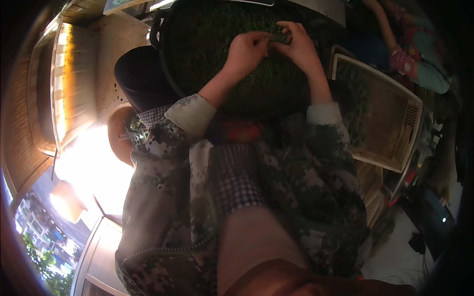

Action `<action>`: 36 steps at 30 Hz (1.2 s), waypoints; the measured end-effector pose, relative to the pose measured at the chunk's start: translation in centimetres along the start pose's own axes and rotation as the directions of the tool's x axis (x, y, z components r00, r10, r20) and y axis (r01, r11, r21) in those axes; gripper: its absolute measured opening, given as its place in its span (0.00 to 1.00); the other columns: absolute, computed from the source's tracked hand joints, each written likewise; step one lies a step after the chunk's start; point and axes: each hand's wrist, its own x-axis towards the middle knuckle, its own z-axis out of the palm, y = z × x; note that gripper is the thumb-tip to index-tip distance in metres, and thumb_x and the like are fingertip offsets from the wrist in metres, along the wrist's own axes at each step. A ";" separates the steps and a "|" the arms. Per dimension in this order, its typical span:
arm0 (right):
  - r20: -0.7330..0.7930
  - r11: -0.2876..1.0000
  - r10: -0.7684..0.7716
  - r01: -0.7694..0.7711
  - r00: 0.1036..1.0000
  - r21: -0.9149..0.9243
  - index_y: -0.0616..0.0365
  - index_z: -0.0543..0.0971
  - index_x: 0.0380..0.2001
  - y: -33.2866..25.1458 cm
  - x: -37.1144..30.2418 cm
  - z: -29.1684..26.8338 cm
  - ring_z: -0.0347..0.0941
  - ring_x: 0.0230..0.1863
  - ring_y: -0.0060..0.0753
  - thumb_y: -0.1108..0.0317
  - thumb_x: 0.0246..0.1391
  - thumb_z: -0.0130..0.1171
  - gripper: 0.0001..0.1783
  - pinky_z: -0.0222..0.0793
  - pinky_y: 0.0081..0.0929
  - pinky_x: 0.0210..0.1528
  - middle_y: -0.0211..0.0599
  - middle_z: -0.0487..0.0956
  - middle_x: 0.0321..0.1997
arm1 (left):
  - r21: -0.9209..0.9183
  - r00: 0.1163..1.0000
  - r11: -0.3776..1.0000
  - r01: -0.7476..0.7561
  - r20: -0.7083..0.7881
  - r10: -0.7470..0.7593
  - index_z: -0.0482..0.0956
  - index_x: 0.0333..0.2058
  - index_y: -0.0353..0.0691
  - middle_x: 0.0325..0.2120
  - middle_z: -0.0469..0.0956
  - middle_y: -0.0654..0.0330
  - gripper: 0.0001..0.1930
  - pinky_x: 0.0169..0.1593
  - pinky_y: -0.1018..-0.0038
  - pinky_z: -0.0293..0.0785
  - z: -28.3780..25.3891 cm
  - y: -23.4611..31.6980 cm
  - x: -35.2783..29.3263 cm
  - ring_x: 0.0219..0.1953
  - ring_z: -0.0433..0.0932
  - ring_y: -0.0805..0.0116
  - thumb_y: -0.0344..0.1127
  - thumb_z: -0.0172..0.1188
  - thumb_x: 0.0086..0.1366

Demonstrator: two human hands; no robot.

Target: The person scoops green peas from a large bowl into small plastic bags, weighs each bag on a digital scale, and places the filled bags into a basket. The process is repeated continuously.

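Note:
My left hand point(247, 50) and my right hand point(298, 45) meet over a large black tub point(165, 59) filled with a dark green, leafy mass point(207, 39). Both hands pinch a small dark green piece point(277, 37) between their fingertips, just above the green heap. My forearms come up from the lower middle in camouflage sleeves with pale cuffs. What the piece is exactly I cannot tell.
A beige plastic crate point(390, 118) lies to the right of the tub. A black round object point(140, 79) and a brown bowl point(118, 135) sit at the left. Another person in pink and teal clothing point(412, 59) is at the upper right. Strong sunlight glares at the left.

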 end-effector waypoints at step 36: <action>0.199 0.597 0.259 -0.319 0.945 0.736 0.56 0.75 0.43 1.3 0.9 2.0 0.64 0.26 0.16 0.62 0.59 0.53 0.12 0.63 0.22 0.29 0.23 0.70 0.26 | 0.595 0.922 0.782 -0.189 -0.168 0.350 0.78 0.44 0.44 0.20 0.77 0.57 0.14 0.29 0.71 0.70 -10.1 0.0 9.3 0.23 0.76 0.65 0.39 0.52 0.61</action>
